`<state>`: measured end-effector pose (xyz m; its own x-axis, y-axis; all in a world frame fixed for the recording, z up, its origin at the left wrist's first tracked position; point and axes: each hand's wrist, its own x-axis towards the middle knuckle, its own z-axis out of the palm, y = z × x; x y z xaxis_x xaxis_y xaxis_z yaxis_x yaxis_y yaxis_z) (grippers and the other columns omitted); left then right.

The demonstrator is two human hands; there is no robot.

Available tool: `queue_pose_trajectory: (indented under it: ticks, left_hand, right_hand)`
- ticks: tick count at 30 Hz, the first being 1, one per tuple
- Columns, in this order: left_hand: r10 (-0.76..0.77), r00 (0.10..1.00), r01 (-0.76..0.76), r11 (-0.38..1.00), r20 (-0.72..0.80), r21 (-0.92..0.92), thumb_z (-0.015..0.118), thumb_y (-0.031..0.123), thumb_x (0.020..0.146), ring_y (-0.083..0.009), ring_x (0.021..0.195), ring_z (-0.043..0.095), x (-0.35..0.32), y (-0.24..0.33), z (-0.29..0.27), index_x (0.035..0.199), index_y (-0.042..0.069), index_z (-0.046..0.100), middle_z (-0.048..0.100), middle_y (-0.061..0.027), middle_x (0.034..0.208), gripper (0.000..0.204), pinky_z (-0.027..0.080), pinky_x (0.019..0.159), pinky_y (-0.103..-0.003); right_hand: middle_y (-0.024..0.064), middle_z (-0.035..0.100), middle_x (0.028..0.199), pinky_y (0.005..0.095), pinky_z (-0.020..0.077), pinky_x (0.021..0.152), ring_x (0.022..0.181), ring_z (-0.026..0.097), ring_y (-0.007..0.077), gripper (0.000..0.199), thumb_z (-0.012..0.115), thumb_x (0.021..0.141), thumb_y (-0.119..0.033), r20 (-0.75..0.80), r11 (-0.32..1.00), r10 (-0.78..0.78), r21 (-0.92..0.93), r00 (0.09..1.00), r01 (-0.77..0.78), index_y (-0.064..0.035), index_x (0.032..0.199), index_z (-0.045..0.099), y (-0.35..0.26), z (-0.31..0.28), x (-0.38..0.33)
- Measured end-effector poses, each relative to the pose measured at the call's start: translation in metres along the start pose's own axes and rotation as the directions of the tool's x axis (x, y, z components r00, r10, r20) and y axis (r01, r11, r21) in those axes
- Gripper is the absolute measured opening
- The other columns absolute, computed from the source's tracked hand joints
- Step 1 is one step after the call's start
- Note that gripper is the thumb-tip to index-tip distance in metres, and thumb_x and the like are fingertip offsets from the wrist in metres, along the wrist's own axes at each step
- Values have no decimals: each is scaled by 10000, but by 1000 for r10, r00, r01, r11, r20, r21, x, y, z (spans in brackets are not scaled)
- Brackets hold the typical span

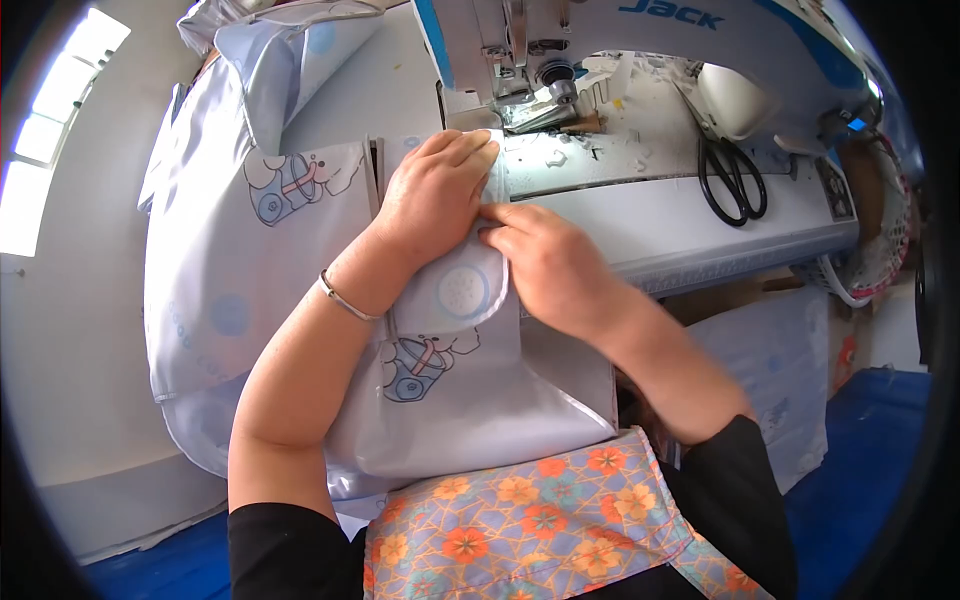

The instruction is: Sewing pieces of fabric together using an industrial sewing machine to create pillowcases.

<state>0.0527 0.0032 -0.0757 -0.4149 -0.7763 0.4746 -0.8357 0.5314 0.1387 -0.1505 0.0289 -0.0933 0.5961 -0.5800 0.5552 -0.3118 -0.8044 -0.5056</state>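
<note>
A pale, glossy printed fabric (440,440) with blue circles and cartoon animals lies across the machine bed and hangs toward my lap. My left hand (440,190) presses on it just in front of the needle area, fingers together and bent over its edge; the thumb is hidden. Close by on the right, my right hand (550,260) pinches the bound edge of a rounded fabric flap (462,290) between thumb and forefinger. Ahead of both hands is the presser foot (515,90) of a white and blue sewing machine (690,45).
Black-handled scissors (735,185) lie on the machine table (640,225) to the right. Scraps and small metal parts litter the bed behind the needle. A pink and white basket (885,240) stands at the far right. More printed fabric (770,370) hangs below the table.
</note>
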Motion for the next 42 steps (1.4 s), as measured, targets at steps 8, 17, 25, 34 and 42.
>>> queue_pose_trajectory:
  ticks: [8,17,25,34,42]
  left_hand:
    - [-33,999,30,997,-38,-68,629,87,849,-316,1144,627,3,1,3,1177,-4,682,694,-142,1231,344,498,999,-424]
    - [-106,994,105,994,-21,-15,600,101,861,-306,1185,593,13,16,8,1183,7,668,657,-137,1246,342,473,1004,-425]
    - [-101,993,98,994,-67,-48,629,94,843,-326,1100,627,21,16,13,1081,21,683,655,-127,1135,255,514,946,-421]
    - [-150,984,155,987,92,-48,680,94,845,-351,1119,641,17,11,4,1101,-11,672,652,-165,1226,277,521,974,-415]
    - [-117,939,152,985,323,-84,744,218,773,-412,1380,456,-27,88,-38,1468,-20,410,508,-246,1435,808,366,1126,-584]
  right_hand:
    - [137,691,1177,379,564,877,1031,675,300,318,626,826,-18,133,965,-191,-156,973,211,-20,1138,689,27,-16,24]
    - [119,737,1038,362,589,779,901,712,271,195,643,805,-35,124,955,-200,-196,972,222,-24,987,714,36,-27,23]
    - [105,736,1027,357,590,780,926,708,269,211,633,819,-55,200,943,-220,-208,955,261,-31,1011,718,49,-34,29]
    - [137,702,1170,369,569,892,1040,680,289,262,632,835,-59,164,968,-175,-151,971,201,-20,1085,702,59,-28,33]
    - [134,637,1147,431,515,990,1092,621,354,355,717,771,-72,108,974,-169,-134,980,183,-48,1124,687,15,-56,-30]
